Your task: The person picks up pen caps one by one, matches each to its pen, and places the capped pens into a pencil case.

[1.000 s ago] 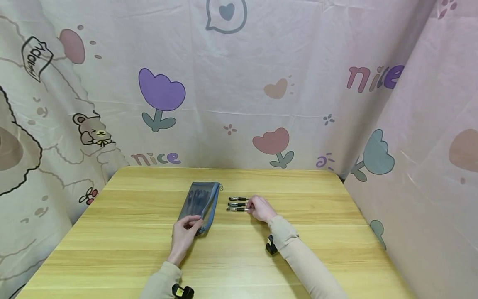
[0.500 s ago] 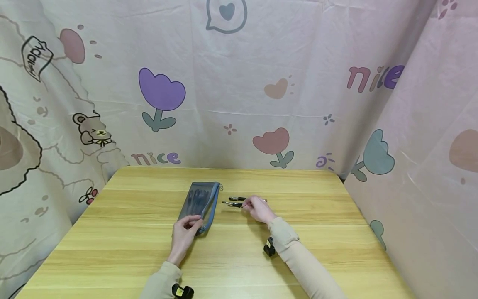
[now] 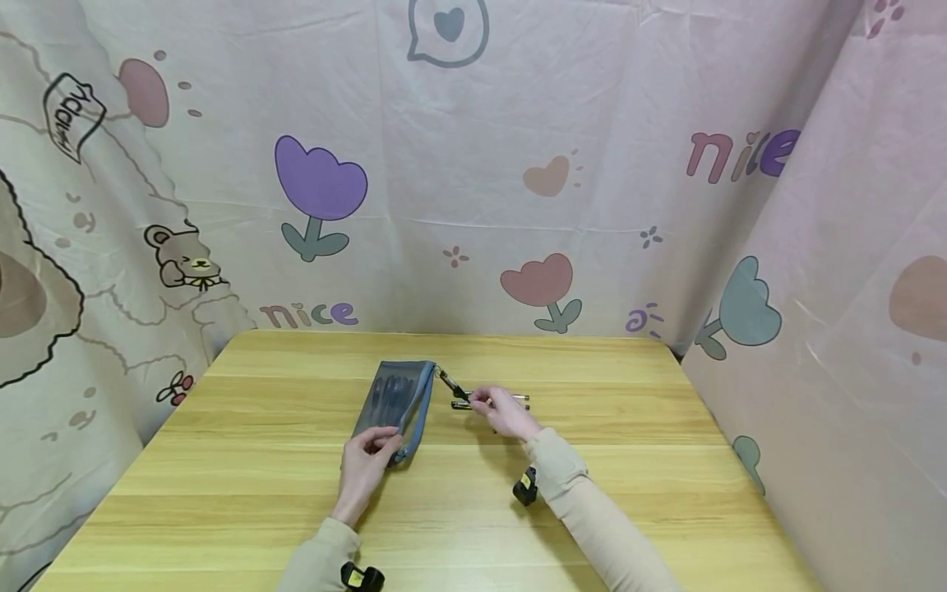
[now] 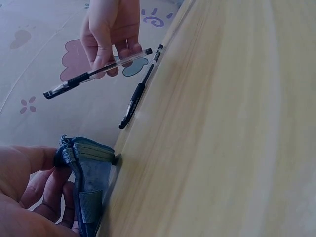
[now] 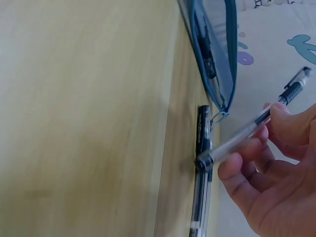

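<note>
A blue-grey mesh zip pencil pouch (image 3: 390,401) lies on the table with its zipped side gaping. My left hand (image 3: 365,467) pinches the near corner of the pouch (image 4: 92,173) between thumb and fingers. Dark pens show through its mesh, one of them a black pen (image 5: 206,54) in the right wrist view. In my right hand (image 3: 510,413) is a clear-barrelled gel pen (image 5: 239,139), gripped mid-barrel and tilted, its black cap (image 4: 57,91) toward the pouch. Below it, two similar pens (image 3: 460,405) lie side by side on the table, partly hidden by the hand.
The pale wooden table (image 3: 244,460) backs onto a printed curtain (image 3: 459,189), which also hangs at both sides. A small black device (image 3: 362,577) sits at the left wrist, and another black device (image 3: 525,487) at the right.
My right hand has picked up the nearest of three pens, lifted it and turned its cap end toward the pouch, shifting slightly left. My left hand and the pouch stay put.
</note>
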Demonstrator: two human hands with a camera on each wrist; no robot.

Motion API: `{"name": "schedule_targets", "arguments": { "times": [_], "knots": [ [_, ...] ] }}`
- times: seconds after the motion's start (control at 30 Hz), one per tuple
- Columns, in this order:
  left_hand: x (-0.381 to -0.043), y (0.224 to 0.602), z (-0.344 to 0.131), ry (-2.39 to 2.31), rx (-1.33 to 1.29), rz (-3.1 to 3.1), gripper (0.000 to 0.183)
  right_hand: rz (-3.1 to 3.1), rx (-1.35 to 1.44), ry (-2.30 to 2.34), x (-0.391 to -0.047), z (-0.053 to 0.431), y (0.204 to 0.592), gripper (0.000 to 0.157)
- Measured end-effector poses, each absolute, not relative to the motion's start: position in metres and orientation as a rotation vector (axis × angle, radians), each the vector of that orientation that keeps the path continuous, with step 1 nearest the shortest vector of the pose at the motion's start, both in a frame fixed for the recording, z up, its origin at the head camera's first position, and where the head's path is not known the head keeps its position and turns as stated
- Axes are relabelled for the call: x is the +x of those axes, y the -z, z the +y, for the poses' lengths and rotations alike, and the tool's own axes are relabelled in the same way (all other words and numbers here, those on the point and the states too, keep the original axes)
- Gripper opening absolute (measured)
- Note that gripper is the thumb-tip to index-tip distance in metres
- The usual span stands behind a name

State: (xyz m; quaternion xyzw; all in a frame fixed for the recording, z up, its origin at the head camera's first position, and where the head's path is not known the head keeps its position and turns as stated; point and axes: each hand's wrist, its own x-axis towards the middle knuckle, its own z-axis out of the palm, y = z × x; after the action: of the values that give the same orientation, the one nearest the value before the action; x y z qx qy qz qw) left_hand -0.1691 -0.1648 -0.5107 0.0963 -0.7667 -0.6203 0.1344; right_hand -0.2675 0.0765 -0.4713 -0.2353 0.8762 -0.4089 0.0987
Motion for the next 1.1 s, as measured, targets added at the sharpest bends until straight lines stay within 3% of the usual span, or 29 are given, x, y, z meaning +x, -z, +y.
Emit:
{"name": "schedule_targets", "arguments": {
  "times": [0.6, 1.1],
  "knots": [
    [-0.167, 0.512, -0.164, 1.749, 0.251, -2.22, 0.017, 2.067, -0.364, 1.698, -0.271, 0.051, 0.485, 0.028],
    [-0.167, 0.51, -0.164, 1.769, 0.274, -2.255, 0.016, 1.888, -0.217, 1.801, -0.27, 0.027, 0.492, 0.024]
  ]
}}
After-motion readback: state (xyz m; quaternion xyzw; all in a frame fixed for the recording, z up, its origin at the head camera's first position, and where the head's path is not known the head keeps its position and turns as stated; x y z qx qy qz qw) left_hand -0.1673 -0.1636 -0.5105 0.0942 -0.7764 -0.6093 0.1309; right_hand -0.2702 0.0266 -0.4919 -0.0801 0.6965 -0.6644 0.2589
